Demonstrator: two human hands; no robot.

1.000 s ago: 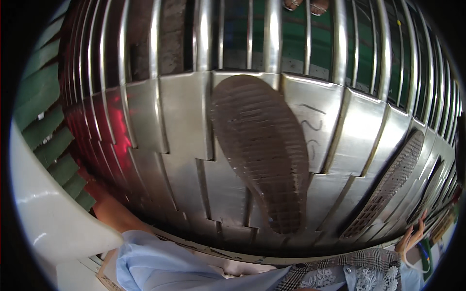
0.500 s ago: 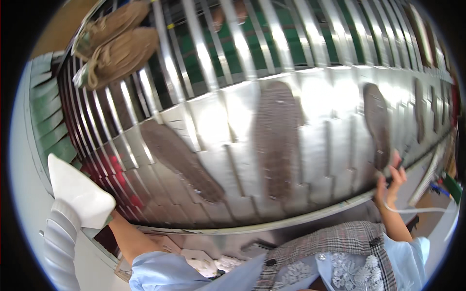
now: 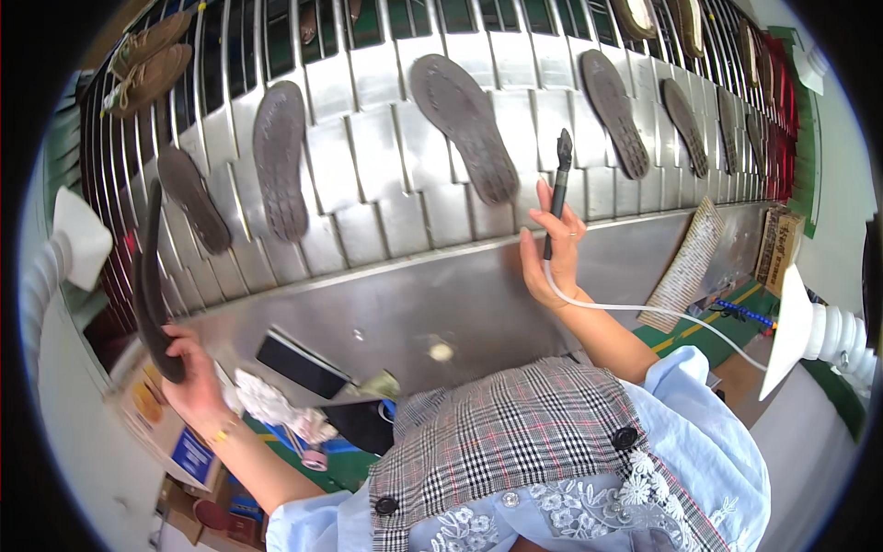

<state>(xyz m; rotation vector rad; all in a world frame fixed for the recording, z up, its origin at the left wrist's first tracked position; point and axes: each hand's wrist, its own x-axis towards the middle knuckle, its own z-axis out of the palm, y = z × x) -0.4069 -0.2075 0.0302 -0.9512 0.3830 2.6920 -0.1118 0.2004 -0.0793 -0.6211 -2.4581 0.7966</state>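
Observation:
My left hand (image 3: 196,388) grips a dark shoe sole (image 3: 152,285) by its lower end, holding it on edge at the left of the metal conveyor (image 3: 386,184). My right hand (image 3: 550,253) is raised in front of the conveyor and holds a slim black tool (image 3: 557,189) with a white hose (image 3: 662,313) trailing to the right. Several more dark soles lie on the conveyor slats, among them a large one (image 3: 464,124) just left of the tool tip and another (image 3: 280,156) farther left.
A steel shelf (image 3: 414,304) runs under the conveyor with a black block (image 3: 302,363), a white rag (image 3: 271,405) and a small pale lump (image 3: 441,350). White funnel ducts stand at left (image 3: 78,244) and right (image 3: 800,331). Brown shoes (image 3: 152,60) sit top left. Cardboard boxes (image 3: 166,432) are at lower left.
The view has swung and pulled back from the conveyor, so more soles show. My right hand rose with the tool toward the slats; my left hand now appears holding a sole.

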